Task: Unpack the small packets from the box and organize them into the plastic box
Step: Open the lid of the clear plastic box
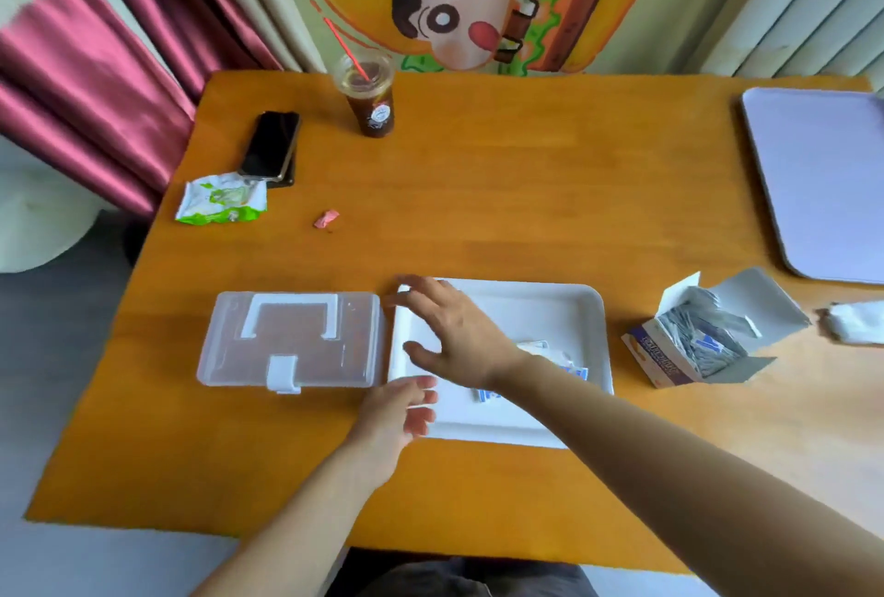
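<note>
A clear plastic box (292, 340) with a white handle and latch lies closed on the orange table, left of a white tray (550, 314). A few small blue-and-white packets (488, 394) lie in the tray, partly hidden by my right arm. My right hand (449, 333) hovers over the tray's left end with fingers spread, holding nothing. My left hand (404, 410) is open at the tray's near left corner, beside the plastic box. An opened cardboard box (693, 338) full of packets sits to the right of the tray.
A lidded drink cup with a red straw (369, 98), two stacked phones (270, 146), a green-and-white wrapper (220, 200) and a pink scrap (326, 218) lie at the far left. A pale tray (818, 175) and crumpled white paper (854, 321) are at the right.
</note>
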Demonstrator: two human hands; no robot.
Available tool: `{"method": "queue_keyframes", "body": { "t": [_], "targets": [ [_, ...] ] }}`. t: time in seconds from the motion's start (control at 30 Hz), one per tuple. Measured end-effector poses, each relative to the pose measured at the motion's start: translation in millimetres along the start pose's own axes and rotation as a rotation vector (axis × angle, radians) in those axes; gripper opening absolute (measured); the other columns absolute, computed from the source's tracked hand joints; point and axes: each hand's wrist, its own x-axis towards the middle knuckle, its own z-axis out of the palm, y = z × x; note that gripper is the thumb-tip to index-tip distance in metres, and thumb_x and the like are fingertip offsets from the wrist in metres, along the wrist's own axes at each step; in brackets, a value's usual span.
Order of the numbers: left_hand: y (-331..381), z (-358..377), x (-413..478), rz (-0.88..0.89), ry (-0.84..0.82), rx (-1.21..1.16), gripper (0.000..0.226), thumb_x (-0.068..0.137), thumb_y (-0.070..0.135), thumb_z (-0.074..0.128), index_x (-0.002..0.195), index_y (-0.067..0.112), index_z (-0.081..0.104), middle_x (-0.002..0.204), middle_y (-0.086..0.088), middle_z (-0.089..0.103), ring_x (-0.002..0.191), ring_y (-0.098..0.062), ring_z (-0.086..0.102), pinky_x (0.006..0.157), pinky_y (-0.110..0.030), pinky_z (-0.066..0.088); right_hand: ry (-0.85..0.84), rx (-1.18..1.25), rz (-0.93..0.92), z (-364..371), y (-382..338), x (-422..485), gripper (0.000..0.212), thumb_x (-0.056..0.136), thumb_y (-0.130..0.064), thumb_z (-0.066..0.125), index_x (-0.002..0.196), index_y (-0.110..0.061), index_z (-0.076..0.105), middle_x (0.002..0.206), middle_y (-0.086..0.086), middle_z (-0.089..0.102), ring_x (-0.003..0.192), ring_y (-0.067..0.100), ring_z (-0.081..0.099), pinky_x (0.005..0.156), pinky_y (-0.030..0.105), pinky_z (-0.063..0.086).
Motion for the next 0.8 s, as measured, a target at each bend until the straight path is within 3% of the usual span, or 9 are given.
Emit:
{"method": "queue_keyframes", "body": {
  "t": [0.07, 0.13, 0.2, 0.27, 0.33, 0.47, 0.67, 0.8],
  "targets": [
    [-2, -23, -10, -0.114, 0.078, -0.404, 0.014, 0.095, 0.005, 0.048, 0.093, 0.003, 0.062, 0.088, -0.013, 0.061, 0.075, -0.019, 0.057, 0.065, -0.027, 0.045, -0.177, -0.119, -0.023, 16, -13, 16, 0.073, 0.080, -0.036, 0.068, 0.144, -0.022, 0.037, 0.155, 0.012, 0.024, 0.133, 0.035, 0.035, 0.102, 0.044, 0.036],
    [-2, -49, -18, -0.047, 0.191, -0.730, 0.012, 0.095, 0.009, 0.046, 0.098, 0.004, 0.056, 0.095, -0.014, 0.058, 0.084, -0.022, 0.058, 0.071, -0.032, 0.049, -0.292, -0.228, -0.010, 34, -23, 24, 0.086, 0.077, -0.045, 0.072, 0.148, -0.029, 0.027, 0.159, 0.009, 0.009, 0.143, 0.035, 0.016, 0.109, 0.047, 0.029],
    [4, -64, -22, 0.051, 0.235, -0.865, 0.015, 0.095, 0.020, 0.050, 0.103, 0.008, 0.054, 0.104, -0.014, 0.056, 0.095, -0.026, 0.059, 0.082, -0.037, 0.050, -0.263, -0.267, -0.010, 43, -27, 25, 0.087, 0.074, -0.042, 0.076, 0.146, -0.030, 0.030, 0.158, 0.010, 0.010, 0.142, 0.038, 0.015, 0.110, 0.050, 0.030],
    [10, -73, -22, 0.086, 0.256, -0.873, 0.030, 0.093, 0.032, 0.059, 0.112, 0.010, 0.053, 0.111, -0.013, 0.056, 0.106, -0.026, 0.058, 0.091, -0.039, 0.049, -0.221, -0.280, -0.018, 48, -31, 26, 0.084, 0.071, -0.038, 0.079, 0.143, -0.030, 0.036, 0.156, 0.011, 0.015, 0.138, 0.039, 0.021, 0.109, 0.050, 0.033],
    [17, -73, -19, 0.074, 0.294, -0.818, 0.039, 0.088, 0.036, 0.067, 0.114, 0.009, 0.054, 0.113, -0.012, 0.059, 0.105, -0.024, 0.059, 0.087, -0.036, 0.051, -0.214, -0.286, -0.008, 48, -32, 26, 0.081, 0.071, -0.037, 0.078, 0.141, -0.030, 0.037, 0.155, 0.011, 0.015, 0.137, 0.039, 0.021, 0.109, 0.048, 0.033],
    [22, -74, -16, 0.066, 0.318, -0.796, 0.037, 0.086, 0.030, 0.071, 0.112, 0.009, 0.055, 0.110, -0.012, 0.060, 0.100, -0.025, 0.062, 0.078, -0.034, 0.056, -0.200, -0.324, 0.015, 49, -40, 28, 0.079, 0.070, -0.034, 0.078, 0.138, -0.029, 0.038, 0.154, 0.010, 0.015, 0.136, 0.037, 0.022, 0.107, 0.045, 0.036],
    [24, -85, -18, 0.116, 0.276, -0.666, 0.041, 0.083, 0.023, 0.074, 0.118, 0.009, 0.057, 0.109, -0.017, 0.066, 0.091, -0.028, 0.070, 0.084, -0.041, 0.058, -0.220, -0.321, 0.084, 50, -48, 29, 0.081, 0.069, -0.042, 0.078, 0.135, -0.021, 0.036, 0.153, 0.013, 0.013, 0.145, 0.037, 0.003, 0.110, 0.049, 0.030],
    [24, -84, -21, 0.148, 0.224, -0.617, 0.034, 0.084, 0.021, 0.073, 0.114, 0.013, 0.060, 0.108, -0.018, 0.067, 0.086, -0.029, 0.072, 0.087, -0.045, 0.057, -0.183, -0.370, 0.105, 56, -50, 36, 0.081, 0.065, -0.049, 0.079, 0.127, -0.014, 0.039, 0.154, 0.018, 0.014, 0.144, 0.039, 0.009, 0.113, 0.048, 0.027]
  ]
}}
